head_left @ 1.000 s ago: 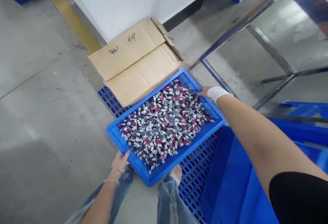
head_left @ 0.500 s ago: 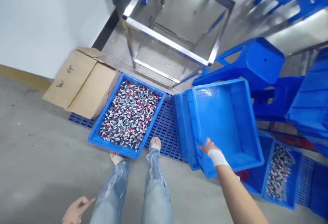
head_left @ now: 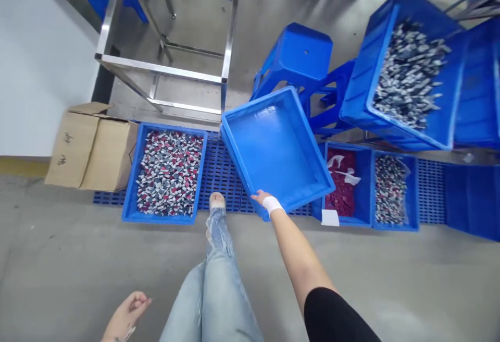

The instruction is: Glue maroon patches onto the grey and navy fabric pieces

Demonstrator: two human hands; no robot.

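My right hand [head_left: 262, 198], a white band round its wrist, grips the near-left rim of a blue plastic crate [head_left: 273, 146]. That crate sits askew, with nothing inside it, and at least one more crate edge shows beneath its left side. My left hand [head_left: 132, 310] hangs at the lower left, away from everything, fingers curled and nothing visible in them. To the left of the gripped crate, a shallow blue tray [head_left: 130, 188] lies on the floor grating, filled with small white, grey and dark red pieces.
A cardboard box [head_left: 91, 149] stands left of the tray. Behind are a metal frame [head_left: 164, 71] and a blue stool [head_left: 304, 52]. At right are a crate of red pieces [head_left: 341, 191], a crate of mixed pieces [head_left: 390, 191] and a raised crate of grey-white pieces [head_left: 414, 76].
The view has turned to the right, bringing more crates into sight. The fingers of my left hand have curled in. My right hand stays on the crate rim; only one foot shows now.
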